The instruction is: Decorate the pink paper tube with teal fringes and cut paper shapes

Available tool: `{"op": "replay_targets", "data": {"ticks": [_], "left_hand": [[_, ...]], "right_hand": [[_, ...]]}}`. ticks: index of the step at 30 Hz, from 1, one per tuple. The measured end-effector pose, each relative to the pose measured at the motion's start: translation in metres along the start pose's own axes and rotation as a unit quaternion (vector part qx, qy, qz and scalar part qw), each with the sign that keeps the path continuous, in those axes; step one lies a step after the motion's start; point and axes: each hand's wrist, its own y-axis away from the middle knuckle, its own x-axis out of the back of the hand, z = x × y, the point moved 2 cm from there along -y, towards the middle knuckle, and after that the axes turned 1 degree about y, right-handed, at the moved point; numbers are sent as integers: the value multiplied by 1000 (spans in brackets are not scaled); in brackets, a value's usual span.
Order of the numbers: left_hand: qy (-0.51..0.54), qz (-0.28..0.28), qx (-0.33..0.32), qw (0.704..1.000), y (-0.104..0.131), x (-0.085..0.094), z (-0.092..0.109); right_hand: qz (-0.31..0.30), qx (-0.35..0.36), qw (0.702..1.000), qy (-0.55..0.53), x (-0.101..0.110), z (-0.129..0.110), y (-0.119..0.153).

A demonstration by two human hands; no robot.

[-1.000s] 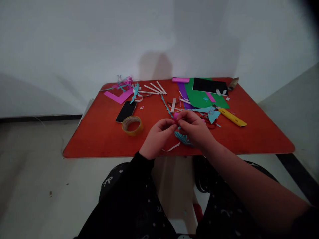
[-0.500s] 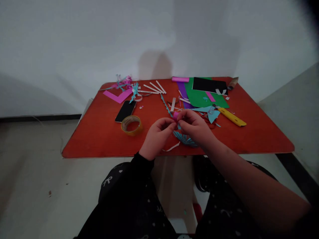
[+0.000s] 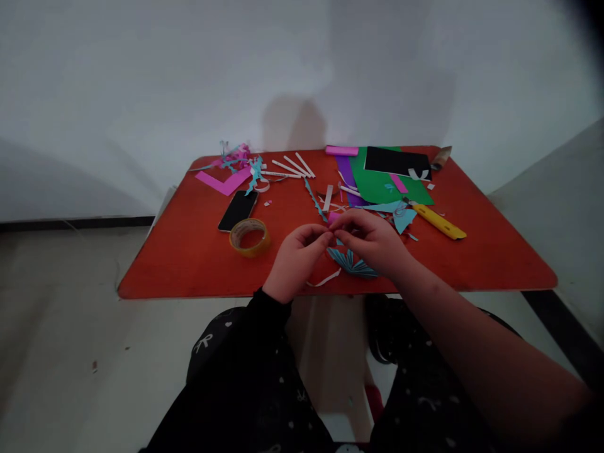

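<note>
Left of centre on the red bench (image 3: 189, 267), a yellow ring-shaped tape roll (image 3: 253, 252) lies flat. At frame centre, the left hand (image 3: 296, 263) and right hand (image 3: 377, 246) meet at bent fingertips beside a small bright-pink paper piece (image 3: 333, 216); whether either grips it cannot be determined. A teal pleated-paper fan (image 3: 355, 265) lies beneath.
</note>
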Motion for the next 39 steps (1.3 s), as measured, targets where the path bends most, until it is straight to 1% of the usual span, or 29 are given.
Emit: {"op": "replay_targets", "data": {"ticks": [4,10,17,20,25,27,32,35,39], "left_hand": [[-6,-2,-2,1000,0,0,0],[-7,8,0,1000,1,0,1],[-6,2,-3,1000,0,0,0],[-4,0,1,1000,1,-1,0],[-10,6,5,1000,2,-1,2],[-11,5,4,1000,2,-1,3],[-14,-3,-2,1000,2,0,4],[-17,-5,6,1000,1,0,3],[-17,-6,9,1000,1,0,2]], "right_hand": [[29,-3,999,17,3,0,-1],[36,-35,999,-18,7,2,-3],[-4,-53,998,-31,4,2,-3],[6,-61,997,-52,5,4,-3],[40,-69,994,-73,9,8,-5],[29,-77,993,-85,9,9,-4],[-26,-82,991,-100,4,7,-4],[-28,-106,986,-127,1,4,-4],[-14,-128,980,-150,1,2,-4]]}}
